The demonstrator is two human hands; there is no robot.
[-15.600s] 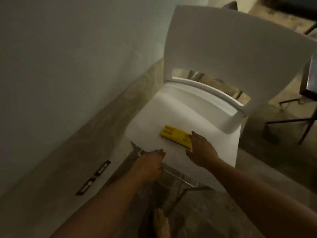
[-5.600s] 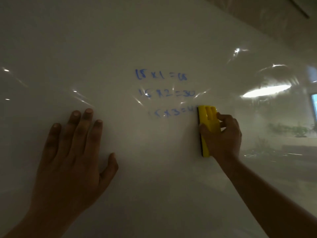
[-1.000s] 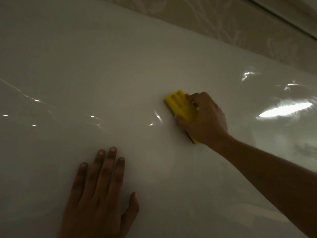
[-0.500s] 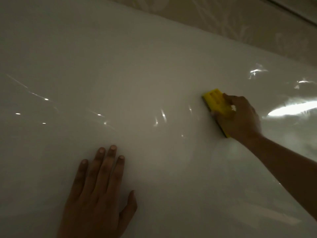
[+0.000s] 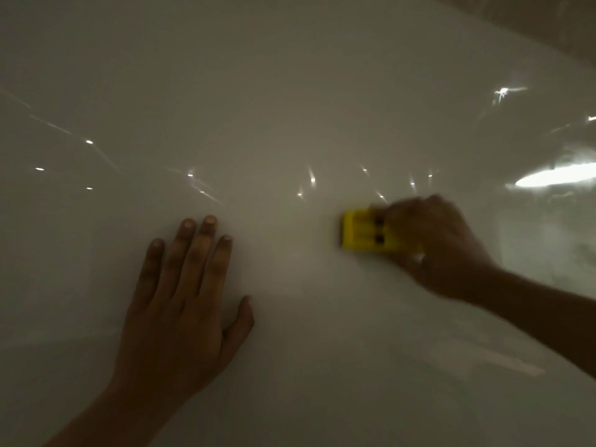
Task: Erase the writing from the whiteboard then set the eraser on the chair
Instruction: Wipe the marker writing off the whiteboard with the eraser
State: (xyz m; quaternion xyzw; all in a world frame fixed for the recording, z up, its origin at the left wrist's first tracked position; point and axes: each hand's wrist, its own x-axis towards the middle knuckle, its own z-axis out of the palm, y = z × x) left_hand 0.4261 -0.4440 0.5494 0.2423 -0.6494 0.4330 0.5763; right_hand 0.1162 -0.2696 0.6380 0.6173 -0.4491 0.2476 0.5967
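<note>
**Eraser held flat against whiteboard, no writing seen**

Eraser [image 5: 364, 233], yellow, is gripped at its right end by the right hand [image 5: 435, 243]; fingers are curled over it, and its left end is exposed. It is pressed against the whiteboard [image 5: 290, 91], right of centre. Hand and eraser are blurred. The left hand [image 5: 183, 304] is laid flat on the board lower left, fingers [image 5: 206, 250] spread and released, nothing grasped. The two hands are well apart. No marker strokes can be made out on the glossy surface; only light reflections [image 5: 551, 179] are noted, strongest at the right edge.
</note>
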